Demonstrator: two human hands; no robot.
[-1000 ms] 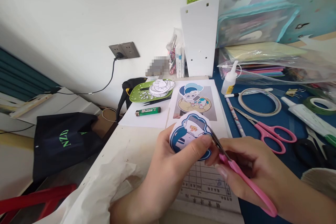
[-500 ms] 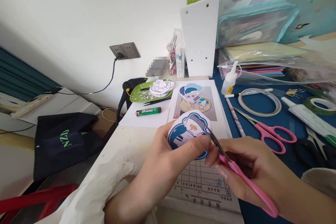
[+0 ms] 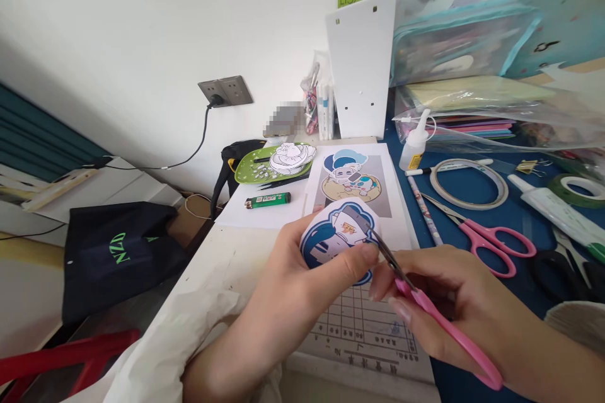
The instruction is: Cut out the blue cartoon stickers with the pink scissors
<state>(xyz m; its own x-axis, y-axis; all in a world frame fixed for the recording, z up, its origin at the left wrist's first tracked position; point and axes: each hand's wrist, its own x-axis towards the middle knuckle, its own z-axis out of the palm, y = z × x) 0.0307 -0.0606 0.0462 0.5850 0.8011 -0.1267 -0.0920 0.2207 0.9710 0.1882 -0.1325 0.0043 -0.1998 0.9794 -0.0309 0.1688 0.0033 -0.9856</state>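
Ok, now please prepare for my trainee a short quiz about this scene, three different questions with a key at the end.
1. Choose one. What does the person's right hand hold?
A) a pencil
B) pink scissors
C) a roll of tape

2. True or false? The green lighter lies on white paper.

3. Fill in the colour. The left hand holds a cartoon cutout that has a dark ____ outline inside its white margin.

Key: 1. B; 2. True; 3. blue.
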